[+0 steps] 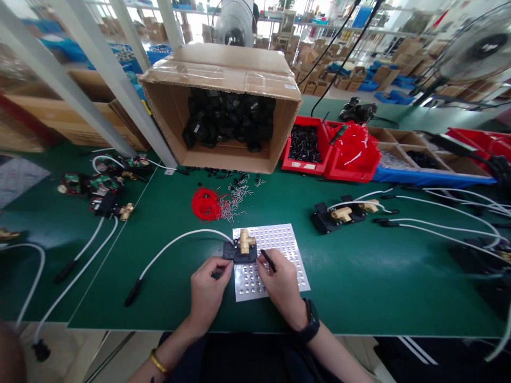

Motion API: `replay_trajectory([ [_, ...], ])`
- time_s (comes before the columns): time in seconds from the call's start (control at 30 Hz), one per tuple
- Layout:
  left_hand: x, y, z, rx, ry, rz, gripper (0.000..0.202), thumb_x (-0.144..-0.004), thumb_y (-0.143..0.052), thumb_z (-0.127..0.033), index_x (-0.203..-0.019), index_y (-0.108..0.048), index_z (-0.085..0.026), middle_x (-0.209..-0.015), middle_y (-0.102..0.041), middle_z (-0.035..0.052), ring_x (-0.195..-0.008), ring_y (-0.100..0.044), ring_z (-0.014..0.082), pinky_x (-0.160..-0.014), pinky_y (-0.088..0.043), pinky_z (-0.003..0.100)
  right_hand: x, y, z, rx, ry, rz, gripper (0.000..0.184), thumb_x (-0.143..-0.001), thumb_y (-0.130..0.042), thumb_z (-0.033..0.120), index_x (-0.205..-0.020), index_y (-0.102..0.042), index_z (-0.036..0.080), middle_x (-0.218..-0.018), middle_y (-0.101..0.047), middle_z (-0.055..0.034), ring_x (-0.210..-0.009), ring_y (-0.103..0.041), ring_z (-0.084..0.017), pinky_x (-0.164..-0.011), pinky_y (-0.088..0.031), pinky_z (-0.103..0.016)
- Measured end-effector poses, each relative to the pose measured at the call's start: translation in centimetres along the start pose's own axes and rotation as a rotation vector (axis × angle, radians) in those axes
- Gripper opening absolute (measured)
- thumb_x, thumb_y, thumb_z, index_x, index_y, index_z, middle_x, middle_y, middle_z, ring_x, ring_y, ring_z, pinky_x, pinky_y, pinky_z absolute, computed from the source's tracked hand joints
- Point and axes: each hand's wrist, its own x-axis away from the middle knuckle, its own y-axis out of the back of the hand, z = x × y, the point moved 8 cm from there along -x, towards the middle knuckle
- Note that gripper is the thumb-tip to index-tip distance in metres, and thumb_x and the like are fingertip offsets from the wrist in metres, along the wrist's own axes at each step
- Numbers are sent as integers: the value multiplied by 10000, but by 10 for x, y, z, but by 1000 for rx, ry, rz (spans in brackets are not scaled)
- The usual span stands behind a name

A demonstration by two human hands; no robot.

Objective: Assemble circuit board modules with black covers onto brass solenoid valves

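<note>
No readable text or labels

Black housing (235, 256), gold fitting (245, 242), dotted white sheet (282, 249), green tabletop (379, 282)

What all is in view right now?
unit: one, black and brass, front centre
cables: several, white, on unit and both sides
dotted sheet: one, white, under unit
loops: one heap, red, beyond dotted sheet
pins or screws: many, silver, beside loops
box: one, brown cardboard, back centre
parts: many, black, inside box
bins: several, red, right of box
divided tray: one, blue, back right
other units: several, black and brass, both sides
circuit boards: several, green, left
fans: two, grey, background
table: one, green, beneath
slim object: one, black, right hand
watch: one, black, right wrist
left hand: one, at unit's left side
right hand: one, gripping slim object
</note>
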Motion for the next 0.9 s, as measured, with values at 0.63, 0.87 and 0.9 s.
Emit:
replay_trajectory([
  [0.63, -20, -32, 14, 510, 261, 340, 757, -655, -667, -177, -1322, -311, -206, -1235, -529, 82, -756, -602, 114, -674, -502, 225, 6, 0, 0, -146, 182, -68, 104, -798, -503, 113, -748, -536, 198, -751, -623, -25, -681, -584, -133, -629, -459, -245],
  [0.87, -22, -35, 18, 501, 324, 342, 681, -628, -686, -249, -1242, -400, -186, -1174, -586, 71, -971, -614, 213, -852, -508, 328, 10, -5, 13, 64, 327, -12, 180, -813, -422, 83, -798, -566, 189, -817, -622, -60, -758, -588, -160, -649, -479, -261],
  [0.9, -22, -35, 19, 492, 335, 337, 686, -624, -693, -266, -1241, -403, -186, -1176, -586, 73, -976, -612, 217, -857, -508, 331, 11, -6, 13, 83, 327, 4, 184, -824, -421, 92, -810, -578, 187, -829, -627, -61, -758, -590, -158, -646, -481, -254],
])
